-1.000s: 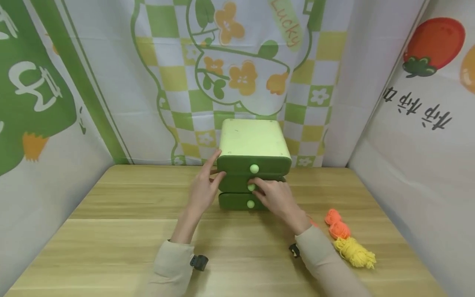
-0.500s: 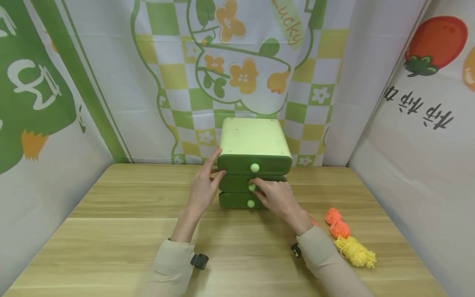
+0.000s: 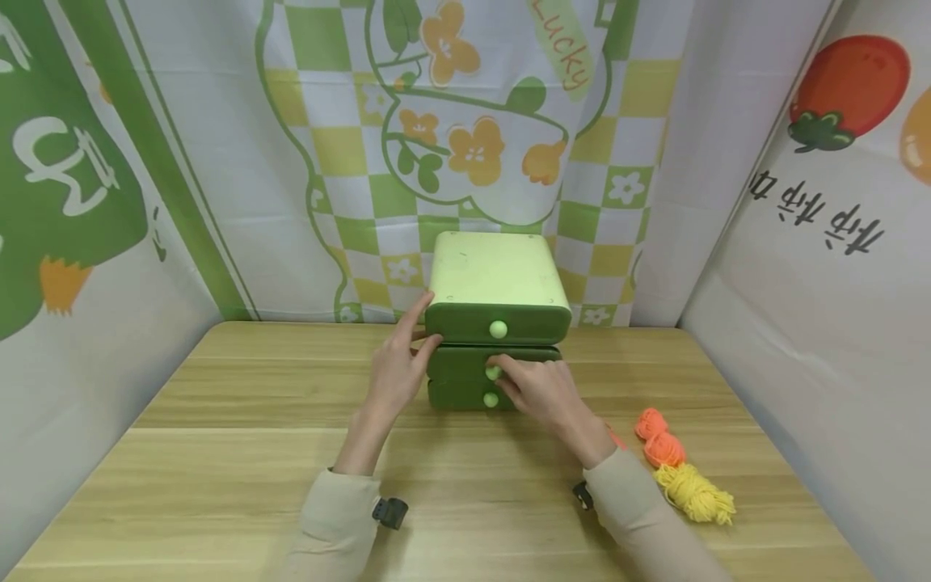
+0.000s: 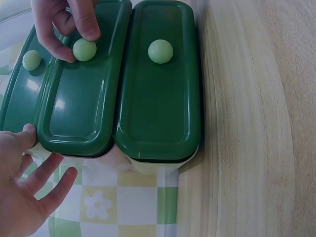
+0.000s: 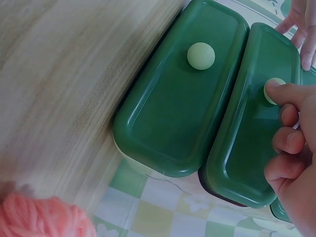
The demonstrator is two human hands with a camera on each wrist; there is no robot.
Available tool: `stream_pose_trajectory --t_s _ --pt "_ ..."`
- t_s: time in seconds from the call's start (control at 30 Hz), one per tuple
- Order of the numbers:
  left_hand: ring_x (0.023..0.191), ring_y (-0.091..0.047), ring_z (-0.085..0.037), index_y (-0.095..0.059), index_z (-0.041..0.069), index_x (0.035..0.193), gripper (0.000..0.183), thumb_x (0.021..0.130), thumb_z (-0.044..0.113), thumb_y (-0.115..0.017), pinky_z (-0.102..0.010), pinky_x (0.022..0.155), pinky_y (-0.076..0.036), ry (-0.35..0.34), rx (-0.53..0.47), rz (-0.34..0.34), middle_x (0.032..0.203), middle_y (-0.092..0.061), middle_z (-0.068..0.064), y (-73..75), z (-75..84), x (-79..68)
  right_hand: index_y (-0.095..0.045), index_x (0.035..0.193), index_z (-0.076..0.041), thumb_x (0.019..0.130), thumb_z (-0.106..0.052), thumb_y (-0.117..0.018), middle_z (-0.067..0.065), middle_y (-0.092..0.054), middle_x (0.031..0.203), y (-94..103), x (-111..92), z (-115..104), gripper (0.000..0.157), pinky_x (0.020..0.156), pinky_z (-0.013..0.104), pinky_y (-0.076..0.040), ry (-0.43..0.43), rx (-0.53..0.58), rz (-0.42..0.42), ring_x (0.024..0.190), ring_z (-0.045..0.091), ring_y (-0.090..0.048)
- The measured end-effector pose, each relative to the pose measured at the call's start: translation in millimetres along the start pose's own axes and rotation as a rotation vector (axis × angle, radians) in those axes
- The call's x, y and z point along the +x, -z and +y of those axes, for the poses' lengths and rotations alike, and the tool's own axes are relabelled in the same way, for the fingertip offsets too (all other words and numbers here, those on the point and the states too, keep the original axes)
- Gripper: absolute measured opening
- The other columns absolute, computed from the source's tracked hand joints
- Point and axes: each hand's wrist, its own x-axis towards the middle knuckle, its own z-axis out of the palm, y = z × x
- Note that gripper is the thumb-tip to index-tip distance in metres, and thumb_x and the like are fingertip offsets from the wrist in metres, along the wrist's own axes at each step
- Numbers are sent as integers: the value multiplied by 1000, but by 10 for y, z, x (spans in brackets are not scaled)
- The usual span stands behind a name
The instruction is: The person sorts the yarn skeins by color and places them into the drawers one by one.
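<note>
A small drawer cabinet [image 3: 498,267] with a pale green top and three dark green drawer fronts stands at the back of the table. My right hand [image 3: 545,390] pinches the round pale knob [image 4: 85,50] of the middle drawer [image 5: 247,148] between thumb and index finger, the other fingers curled beside it. That drawer's front sits a little forward of its neighbours, with a dark gap under the top drawer [image 3: 465,324]. At the cabinet's left side, my left hand [image 3: 396,368] rests with spread, mostly straight fingers, thumb at the front edge of the top drawer.
To the right on the wooden table [image 3: 240,485] lie orange yarn balls [image 3: 664,449] and a yellow yarn bundle [image 3: 696,493]. Below the middle drawer, the bottom drawer [image 4: 160,98] appears closed. A patterned curtain [image 3: 349,186] hangs close behind the cabinet.
The middle drawer has come slightly forward with my right hand on its knob, and a gap now shows beneath the top drawer. My left hand has kept its place.
</note>
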Motion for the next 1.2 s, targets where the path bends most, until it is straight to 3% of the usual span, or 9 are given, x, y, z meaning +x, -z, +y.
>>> stream_pose_trajectory --t_s 0.13,0.33,0.47,0.67,0.97,1.2 --pt "107 -70 -32 -35 28 154 65 97 14 -64 -41 76 -63 8 3 -5 156 -44 -1 3 3 -1 -70 103 -19 84 -18 -81 -8 -73 78 -1 -15 -10 22 42 19 -36 26 -6 16 51 3 -51" --pt "108 -69 -33 -35 29 154 65 98 15 -64 -42 78 -63 26 -9 -16 157 -43 0 12 5 9 -70 103 -19 85 -20 -80 -9 -72 74 35 -43 -45 20 38 16 -27 52 -13 34 46 2 -43" --pt "109 -69 -33 -35 30 154 65 98 14 -63 -42 79 -62 35 -18 -25 157 -42 1 22 8 17 -69 102 -21 85 -20 -80 -11 -72 76 58 -71 -69 20 37 19 -30 71 -26 56 48 3 -46" --pt "107 -70 -33 -37 28 154 65 97 14 -65 -42 76 -63 22 -9 -18 155 -45 -1 18 6 9 -68 101 -23 84 -21 -81 -14 -69 70 110 -144 -117 21 35 19 -26 83 -42 51 44 2 -39" --pt "107 -70 -33 -37 30 153 65 97 14 -65 -43 76 -63 32 -17 -21 155 -44 1 5 1 14 -67 102 -23 83 -22 -81 -15 -69 71 208 -206 -204 23 37 16 -20 94 -24 17 43 1 -41" --pt "108 -70 -32 -37 31 153 64 97 15 -65 -43 77 -62 48 -12 -19 155 -44 2 13 8 11 -67 102 -23 83 -24 -81 -15 -71 76 238 -239 -256 23 37 16 -24 104 -17 28 45 2 -45"
